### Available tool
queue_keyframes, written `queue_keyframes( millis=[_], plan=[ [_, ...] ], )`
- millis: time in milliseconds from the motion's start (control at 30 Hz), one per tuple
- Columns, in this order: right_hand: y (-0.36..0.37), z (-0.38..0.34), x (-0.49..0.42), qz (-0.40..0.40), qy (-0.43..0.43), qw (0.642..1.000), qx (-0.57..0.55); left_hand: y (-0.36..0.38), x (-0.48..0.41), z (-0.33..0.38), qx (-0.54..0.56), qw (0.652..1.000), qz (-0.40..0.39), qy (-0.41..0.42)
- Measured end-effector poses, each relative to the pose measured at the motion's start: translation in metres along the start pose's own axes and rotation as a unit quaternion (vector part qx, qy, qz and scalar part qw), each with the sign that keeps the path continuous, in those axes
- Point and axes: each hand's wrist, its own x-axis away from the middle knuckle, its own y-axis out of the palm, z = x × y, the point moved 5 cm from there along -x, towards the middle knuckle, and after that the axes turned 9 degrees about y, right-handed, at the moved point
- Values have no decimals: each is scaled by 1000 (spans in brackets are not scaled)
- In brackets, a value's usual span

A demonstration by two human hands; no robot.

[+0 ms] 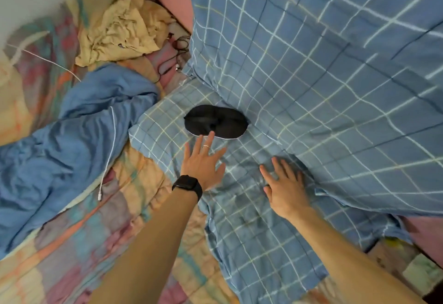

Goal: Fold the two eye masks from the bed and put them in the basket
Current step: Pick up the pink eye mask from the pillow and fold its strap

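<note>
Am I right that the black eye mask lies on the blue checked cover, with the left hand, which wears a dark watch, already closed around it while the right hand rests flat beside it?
Not quite: the head view shows the left hand open, fingers spread, only its fingertips reaching the black eye mask's near edge. The rest stands: the mask lies on the blue checked cover, the watch is on the left wrist, and the right hand rests flat.

We see one black eye mask lying flat on the blue checked cover. Left hand, fingers spread, empty, fingertip at the mask's near edge; black watch on its wrist. Right hand lies spread on the cover, near right of the mask. Crumpled blue garment lies left.
</note>
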Motion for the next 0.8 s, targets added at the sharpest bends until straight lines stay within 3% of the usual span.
queue_keyframes(
  millis=[233,367,433,567,633,700,800],
  plan=[
    [4,2,-14,-19,-2,1000,-15,8,-51,9,39,999,13,5],
    [3,4,-10,-30,-3,999,-14,-22,-18,20,106,988,115,20],
    [-4,4,-8,-43,0,999,-11,-39,11,20,211,965,155,-11],
    [-31,-3,16,-99,19,995,-27,-66,77,12,440,866,177,-156],
    [-48,-14,48,-129,36,979,-151,-79,111,14,535,807,176,-179],
    [-65,-31,98,-149,54,923,-351,-91,149,18,624,742,170,-178],
    [-84,-52,173,-163,65,793,-584,-108,199,31,715,663,154,-160]
  ],
)
